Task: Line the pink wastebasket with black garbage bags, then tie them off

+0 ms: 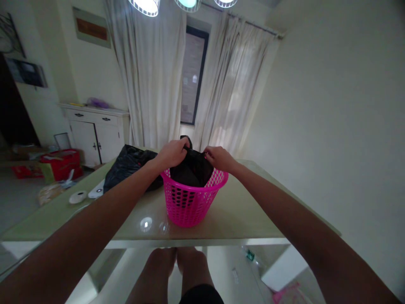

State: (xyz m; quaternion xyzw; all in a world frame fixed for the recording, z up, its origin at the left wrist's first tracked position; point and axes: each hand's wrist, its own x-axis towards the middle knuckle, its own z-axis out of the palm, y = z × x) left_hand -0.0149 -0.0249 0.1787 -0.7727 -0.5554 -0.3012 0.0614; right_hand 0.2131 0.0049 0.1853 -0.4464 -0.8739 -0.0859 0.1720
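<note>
Both hands pinch a black bag [192, 169] that sits inside a pink basket [193, 198] on a table [240, 215]. The left hand [172, 153] and right hand [219, 158] grip opposite top edges. Keeping an even hold on both sides should stop the bag slipping down.

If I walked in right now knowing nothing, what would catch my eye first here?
The bright pink basket standing near the middle of the pale table stands out at once. Both hands meet at its rim: the left hand and right hand each grip the black bag sitting inside it. Just left of the basket, another crumpled black bag lies on the table.
</note>
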